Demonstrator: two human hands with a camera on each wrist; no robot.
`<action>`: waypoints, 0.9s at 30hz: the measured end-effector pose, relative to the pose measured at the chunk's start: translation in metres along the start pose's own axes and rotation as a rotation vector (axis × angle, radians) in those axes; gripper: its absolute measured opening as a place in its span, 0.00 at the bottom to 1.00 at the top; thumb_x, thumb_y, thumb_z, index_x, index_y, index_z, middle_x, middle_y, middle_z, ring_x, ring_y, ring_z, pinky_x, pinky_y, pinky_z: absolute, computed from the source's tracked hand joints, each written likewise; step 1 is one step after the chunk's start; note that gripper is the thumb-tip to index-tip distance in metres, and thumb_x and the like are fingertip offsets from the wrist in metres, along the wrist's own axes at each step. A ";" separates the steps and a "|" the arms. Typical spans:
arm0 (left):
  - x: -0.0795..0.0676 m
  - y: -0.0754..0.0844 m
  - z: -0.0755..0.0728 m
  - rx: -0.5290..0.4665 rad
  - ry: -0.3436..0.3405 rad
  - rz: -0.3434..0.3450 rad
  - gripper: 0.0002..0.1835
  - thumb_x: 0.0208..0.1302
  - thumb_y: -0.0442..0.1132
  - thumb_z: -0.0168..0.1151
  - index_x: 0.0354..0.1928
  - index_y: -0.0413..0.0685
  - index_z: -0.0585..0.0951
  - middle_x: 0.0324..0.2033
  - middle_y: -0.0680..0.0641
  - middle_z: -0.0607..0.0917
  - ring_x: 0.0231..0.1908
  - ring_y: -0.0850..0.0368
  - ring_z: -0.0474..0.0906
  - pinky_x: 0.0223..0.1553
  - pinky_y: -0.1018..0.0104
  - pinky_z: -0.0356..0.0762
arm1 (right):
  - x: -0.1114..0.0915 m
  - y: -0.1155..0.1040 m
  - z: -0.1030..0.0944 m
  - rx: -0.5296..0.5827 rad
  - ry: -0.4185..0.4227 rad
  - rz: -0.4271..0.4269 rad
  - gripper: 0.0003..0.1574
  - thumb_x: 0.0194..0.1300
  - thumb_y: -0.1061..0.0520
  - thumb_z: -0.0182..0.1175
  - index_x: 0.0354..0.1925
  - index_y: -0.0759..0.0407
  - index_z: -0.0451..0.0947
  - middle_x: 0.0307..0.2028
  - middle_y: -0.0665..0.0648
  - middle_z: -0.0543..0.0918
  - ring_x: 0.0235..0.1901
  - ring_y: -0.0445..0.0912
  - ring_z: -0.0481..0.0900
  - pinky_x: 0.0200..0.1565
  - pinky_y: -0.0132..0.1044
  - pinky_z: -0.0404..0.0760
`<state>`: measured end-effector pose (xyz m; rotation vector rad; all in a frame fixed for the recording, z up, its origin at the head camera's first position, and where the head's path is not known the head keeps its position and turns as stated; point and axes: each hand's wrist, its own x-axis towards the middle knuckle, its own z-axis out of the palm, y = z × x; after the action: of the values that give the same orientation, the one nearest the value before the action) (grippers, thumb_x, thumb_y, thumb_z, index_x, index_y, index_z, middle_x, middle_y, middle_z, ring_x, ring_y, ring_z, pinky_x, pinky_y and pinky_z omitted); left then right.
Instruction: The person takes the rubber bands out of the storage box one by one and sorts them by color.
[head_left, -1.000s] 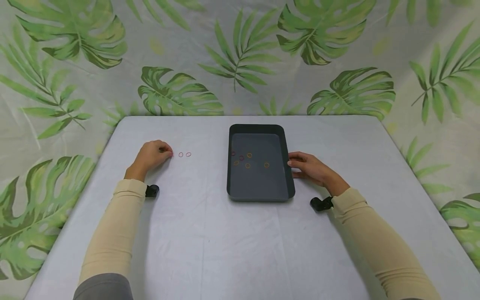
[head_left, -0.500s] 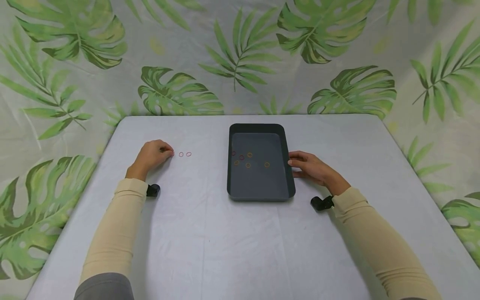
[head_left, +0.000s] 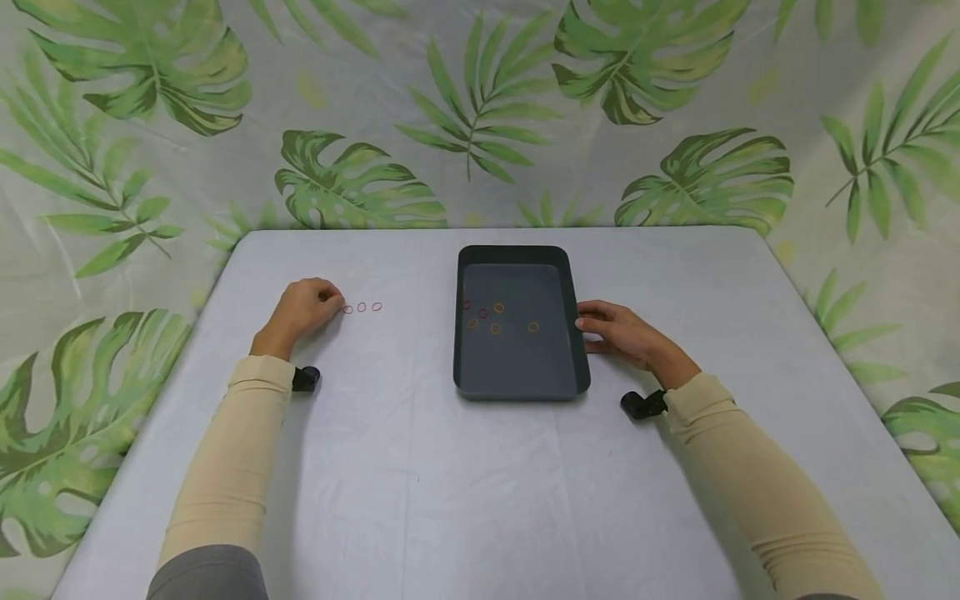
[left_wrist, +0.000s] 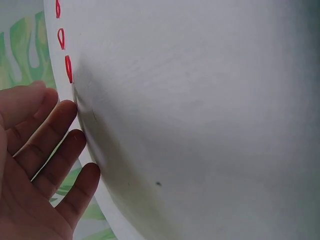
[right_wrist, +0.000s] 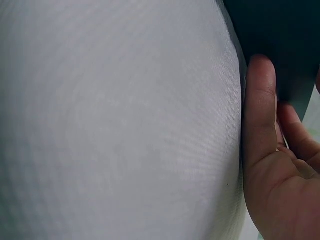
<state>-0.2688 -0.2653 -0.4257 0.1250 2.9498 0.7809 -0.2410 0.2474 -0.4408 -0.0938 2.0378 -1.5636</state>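
Left hand (head_left: pixel 303 304) relaxed, empty, near the worktop's (head_left: pixel 480 483) left edge; I judge brushing could scatter the red bands (left_wrist: pixel 68 68). Right hand (head_left: pixel 624 335), fingers straight, touches the tray (head_left: pixel 517 371).

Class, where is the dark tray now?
In the head view, the dark tray is on the white table, right of centre, between three red rings on its left and the right hand at its right wall.
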 end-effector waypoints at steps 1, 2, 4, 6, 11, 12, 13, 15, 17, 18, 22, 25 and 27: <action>0.000 0.001 0.000 -0.002 0.000 -0.001 0.14 0.71 0.40 0.54 0.45 0.36 0.83 0.47 0.35 0.83 0.49 0.41 0.75 0.57 0.45 0.72 | 0.000 0.000 0.000 -0.002 -0.001 -0.001 0.37 0.76 0.52 0.52 0.75 0.62 0.54 0.73 0.66 0.61 0.65 0.53 0.71 0.61 0.43 0.80; 0.000 0.002 0.000 -0.004 0.001 -0.002 0.15 0.72 0.40 0.54 0.46 0.36 0.83 0.48 0.34 0.83 0.50 0.41 0.75 0.57 0.45 0.72 | 0.000 0.000 0.000 -0.001 -0.001 0.000 0.37 0.76 0.52 0.52 0.75 0.62 0.54 0.73 0.66 0.60 0.66 0.53 0.71 0.61 0.43 0.80; 0.001 0.005 -0.001 -0.010 0.009 0.000 0.15 0.72 0.40 0.53 0.47 0.36 0.83 0.50 0.34 0.83 0.52 0.40 0.75 0.59 0.44 0.72 | 0.000 -0.001 0.000 -0.002 -0.001 0.001 0.36 0.76 0.53 0.52 0.75 0.62 0.54 0.73 0.65 0.61 0.66 0.54 0.70 0.62 0.44 0.79; 0.002 0.011 -0.003 -0.015 0.022 0.011 0.16 0.72 0.40 0.52 0.48 0.36 0.83 0.52 0.34 0.82 0.54 0.39 0.75 0.60 0.43 0.72 | 0.000 -0.001 0.000 -0.005 -0.001 -0.001 0.36 0.76 0.52 0.52 0.75 0.62 0.54 0.73 0.65 0.61 0.67 0.55 0.69 0.62 0.44 0.79; 0.006 0.040 -0.007 -0.025 0.052 0.098 0.15 0.71 0.40 0.55 0.49 0.37 0.83 0.55 0.35 0.82 0.58 0.37 0.75 0.60 0.42 0.72 | 0.000 -0.001 -0.001 -0.009 0.002 -0.003 0.37 0.76 0.52 0.52 0.75 0.62 0.54 0.73 0.65 0.61 0.65 0.51 0.71 0.62 0.43 0.80; 0.007 0.047 -0.008 -0.023 0.053 0.124 0.15 0.71 0.40 0.55 0.49 0.37 0.83 0.55 0.35 0.82 0.58 0.37 0.75 0.60 0.42 0.72 | 0.000 -0.001 -0.001 -0.010 0.001 -0.004 0.37 0.76 0.52 0.52 0.75 0.62 0.54 0.73 0.65 0.61 0.64 0.50 0.72 0.61 0.43 0.80; 0.007 0.054 -0.008 -0.021 0.051 0.149 0.15 0.71 0.40 0.56 0.49 0.37 0.84 0.54 0.35 0.83 0.58 0.37 0.75 0.60 0.42 0.72 | 0.000 -0.001 -0.001 -0.010 -0.001 -0.004 0.37 0.76 0.52 0.52 0.75 0.62 0.54 0.72 0.65 0.61 0.63 0.49 0.73 0.61 0.43 0.80; 0.008 0.067 -0.008 -0.015 0.041 0.199 0.14 0.71 0.41 0.57 0.49 0.38 0.84 0.54 0.36 0.83 0.58 0.38 0.76 0.61 0.42 0.72 | 0.001 0.000 -0.001 -0.010 -0.004 -0.003 0.37 0.76 0.51 0.53 0.75 0.62 0.54 0.72 0.65 0.61 0.62 0.47 0.73 0.61 0.42 0.80; 0.007 0.081 -0.008 0.006 0.026 0.248 0.14 0.71 0.41 0.58 0.49 0.38 0.84 0.54 0.37 0.84 0.59 0.39 0.76 0.61 0.43 0.72 | 0.001 0.000 -0.001 -0.011 -0.004 -0.002 0.37 0.76 0.51 0.53 0.75 0.62 0.54 0.73 0.65 0.61 0.62 0.47 0.74 0.61 0.42 0.80; 0.007 0.088 -0.007 0.024 0.019 0.276 0.14 0.71 0.40 0.58 0.49 0.38 0.84 0.53 0.37 0.84 0.58 0.39 0.76 0.61 0.43 0.72 | 0.001 0.000 -0.001 -0.013 -0.004 -0.002 0.37 0.76 0.50 0.53 0.75 0.62 0.55 0.73 0.65 0.61 0.62 0.47 0.73 0.61 0.42 0.80; 0.006 0.113 -0.001 0.110 0.012 0.373 0.12 0.69 0.39 0.60 0.47 0.39 0.85 0.51 0.40 0.85 0.56 0.41 0.77 0.59 0.45 0.75 | 0.001 0.001 -0.001 -0.017 0.002 0.003 0.37 0.76 0.50 0.53 0.75 0.62 0.55 0.73 0.65 0.61 0.64 0.49 0.72 0.60 0.41 0.80; 0.007 0.127 0.007 0.159 0.017 0.443 0.11 0.69 0.40 0.61 0.46 0.42 0.86 0.49 0.42 0.87 0.54 0.43 0.79 0.56 0.48 0.78 | 0.001 0.000 -0.001 -0.017 0.005 0.006 0.36 0.76 0.51 0.53 0.74 0.61 0.55 0.73 0.65 0.61 0.64 0.49 0.72 0.60 0.41 0.80; 0.008 0.136 0.014 0.176 0.022 0.487 0.10 0.69 0.40 0.62 0.45 0.43 0.86 0.48 0.44 0.87 0.52 0.44 0.80 0.53 0.49 0.80 | 0.001 0.000 0.000 -0.012 0.006 0.008 0.36 0.76 0.51 0.53 0.74 0.61 0.55 0.72 0.65 0.61 0.64 0.50 0.71 0.60 0.41 0.80</action>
<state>-0.2673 -0.1399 -0.3707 0.8762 3.0356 0.5586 -0.2418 0.2473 -0.4411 -0.0853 2.0503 -1.5485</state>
